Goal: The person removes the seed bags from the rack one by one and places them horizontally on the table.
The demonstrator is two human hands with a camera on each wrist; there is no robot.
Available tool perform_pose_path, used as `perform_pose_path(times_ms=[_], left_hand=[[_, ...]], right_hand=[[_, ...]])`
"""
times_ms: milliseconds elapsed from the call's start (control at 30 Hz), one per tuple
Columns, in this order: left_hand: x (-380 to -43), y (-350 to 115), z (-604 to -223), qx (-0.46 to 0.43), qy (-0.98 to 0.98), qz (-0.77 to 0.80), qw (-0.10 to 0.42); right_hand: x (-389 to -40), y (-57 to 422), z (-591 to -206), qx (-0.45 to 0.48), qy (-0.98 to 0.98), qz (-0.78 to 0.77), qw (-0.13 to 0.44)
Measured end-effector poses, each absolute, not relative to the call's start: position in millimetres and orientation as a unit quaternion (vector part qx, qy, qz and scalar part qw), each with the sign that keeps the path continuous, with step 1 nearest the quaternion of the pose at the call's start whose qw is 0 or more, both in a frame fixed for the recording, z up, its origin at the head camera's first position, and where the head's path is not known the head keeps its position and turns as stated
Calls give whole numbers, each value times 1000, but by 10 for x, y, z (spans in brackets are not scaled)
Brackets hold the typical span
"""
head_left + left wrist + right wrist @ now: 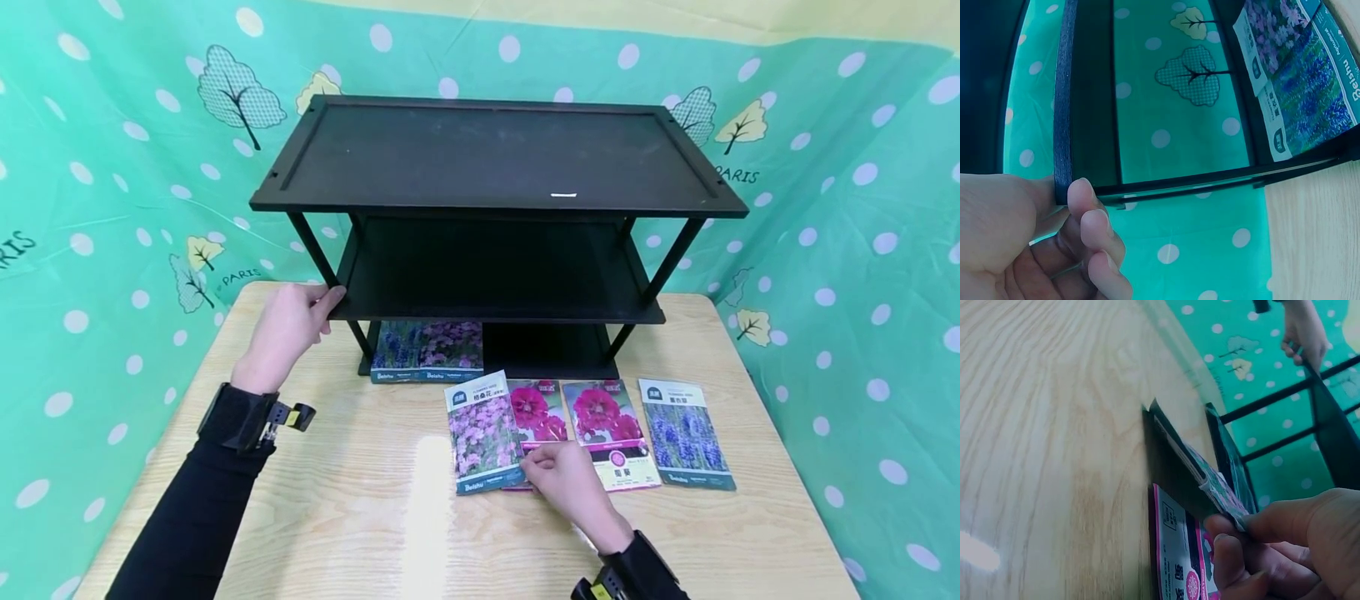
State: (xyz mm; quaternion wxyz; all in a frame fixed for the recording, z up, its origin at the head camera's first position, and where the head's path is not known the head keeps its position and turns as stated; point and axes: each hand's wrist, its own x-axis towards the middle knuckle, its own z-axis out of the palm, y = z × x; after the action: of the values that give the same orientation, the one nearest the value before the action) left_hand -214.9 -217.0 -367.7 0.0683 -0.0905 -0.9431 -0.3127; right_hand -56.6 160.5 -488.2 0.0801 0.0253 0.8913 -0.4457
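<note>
My left hand (pixel 288 329) grips the left front corner of the middle tier of a black three-tier shelf (pixel 495 158). In the left wrist view the thumb side and fingertips (pixel 1094 231) lie on either side of the tier's edge. Between thumb and fingers, my right hand (pixel 570 487) pinches the right edge of a seed packet (pixel 483 433) with pink-purple flowers. The right wrist view shows this packet (pixel 1200 472) tilted, raised off the table. Partly behind it is a magenta-flower seed packet (pixel 538 408).
On the bottom tier, at its left, lie two seed packets (pixel 427 350) side by side. Another magenta-flower packet (pixel 600 412) and a blue-flower packet (pixel 686 433) are to the right on the wooden table (pixel 345 500). Behind hangs a green dotted cloth (pixel 112 208).
</note>
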Motion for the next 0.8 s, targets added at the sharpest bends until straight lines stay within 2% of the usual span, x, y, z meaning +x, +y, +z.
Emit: perform_pose_path(times_ms=[367, 800], left_hand=[[-2159, -2174, -3682, -88, -942, -315, 69], [-2156, -2172, -3687, -85, -943, -315, 65]], right_hand=[[-562, 1493, -4891, -39, 926, -368, 81], [-626, 1294, -4843, -64, 931, -351, 83]])
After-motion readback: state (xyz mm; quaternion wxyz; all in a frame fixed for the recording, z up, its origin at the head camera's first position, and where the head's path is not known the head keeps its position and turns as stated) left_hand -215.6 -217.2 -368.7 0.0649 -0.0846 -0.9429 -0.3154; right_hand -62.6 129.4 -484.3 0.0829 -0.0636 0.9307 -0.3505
